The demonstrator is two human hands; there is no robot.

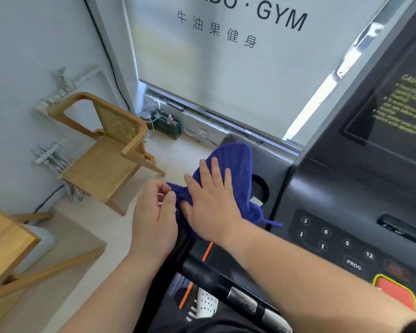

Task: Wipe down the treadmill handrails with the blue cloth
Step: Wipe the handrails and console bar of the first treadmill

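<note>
Fuzzy blue cloth (235, 169), matt black plastic console (334, 195), smooth wooden chair (101, 164).

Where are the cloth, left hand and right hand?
cloth (235, 162), head view, upper fold.
left hand (154, 215), head view, back of hand.
right hand (211, 203), head view, back of hand.

Pale wall (22, 56) upper left — wooden cane-back chair (106, 155) left of centre, lettered blind (214, 73) top centre, wooden table (7, 241) lower left.

The dark blue cloth (233, 164) lies bunched on the treadmill's grey side arm (274, 162), just above the black, silver-padded handrail (209, 272)
</note>
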